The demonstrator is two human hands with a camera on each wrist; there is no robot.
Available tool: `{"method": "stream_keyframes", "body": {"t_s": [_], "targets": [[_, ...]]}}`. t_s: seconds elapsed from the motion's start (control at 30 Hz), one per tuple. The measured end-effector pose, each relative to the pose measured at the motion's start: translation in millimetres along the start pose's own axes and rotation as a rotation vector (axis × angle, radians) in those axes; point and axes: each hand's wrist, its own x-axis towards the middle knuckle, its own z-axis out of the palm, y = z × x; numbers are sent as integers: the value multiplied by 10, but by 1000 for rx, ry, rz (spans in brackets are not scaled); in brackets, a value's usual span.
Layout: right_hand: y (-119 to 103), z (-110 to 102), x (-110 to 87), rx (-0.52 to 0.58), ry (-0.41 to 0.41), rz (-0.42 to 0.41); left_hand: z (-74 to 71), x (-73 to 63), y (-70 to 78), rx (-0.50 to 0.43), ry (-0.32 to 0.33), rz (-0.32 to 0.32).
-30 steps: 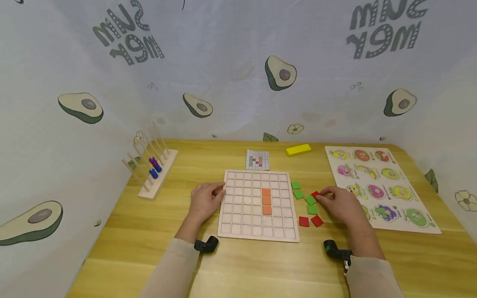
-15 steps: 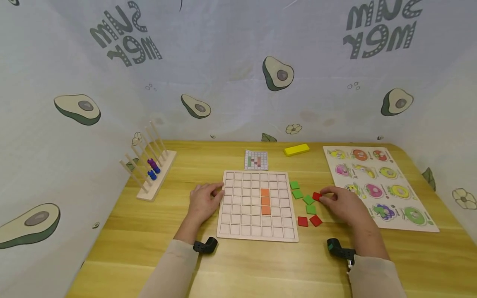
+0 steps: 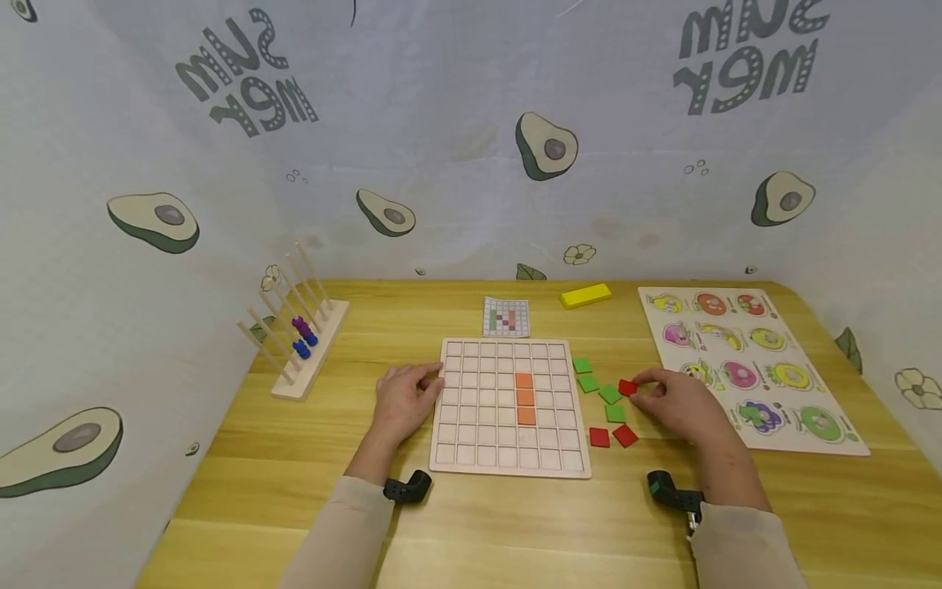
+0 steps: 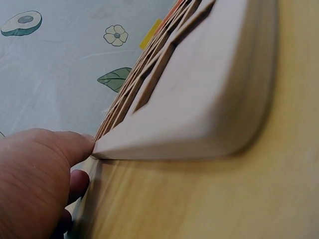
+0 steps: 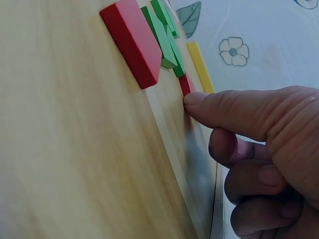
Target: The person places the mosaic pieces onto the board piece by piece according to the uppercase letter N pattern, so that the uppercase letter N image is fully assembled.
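Note:
A pale wooden grid board [image 3: 486, 433] lies in the middle of the table, with orange tiles [image 3: 526, 397] filling 3 of its cells in one column. My left hand [image 3: 403, 399] rests beside the board's left edge; in the left wrist view its thumb [image 4: 77, 147] touches the board's side. Right of the board are several loose green tiles [image 3: 615, 414] and red tiles [image 3: 599, 438]. My right hand [image 3: 675, 401] pinches the right end of one red tile [image 3: 627, 388] with thumb and fingertips. In the right wrist view the other fingers [image 5: 254, 177] curl below the thumb.
A small pattern card [image 3: 506, 317] lies behind the board, with a yellow block [image 3: 585, 296] to its right. At the left stands a peg rack [image 3: 309, 352] with blue and purple beads. A fruit puzzle board [image 3: 798, 384] lies at the right, partly under my right hand.
The red tile at my right fingertips has slid slightly right, away from the green tile it overlapped. My left hand has stayed by the board.

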Motion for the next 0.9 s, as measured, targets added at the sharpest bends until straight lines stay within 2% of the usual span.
{"method": "stream_keyframes", "body": {"t_s": [0.23,0.47,0.9], "targets": [[-18,-39,-35,17,8,4,11,3,-10,2,5,7],[-128,-94,-100,49,9,4,24,13,-45,15,14,15],[-478,-112,-218,43,-9,-132,13,7,-30,5,20,20]]}}
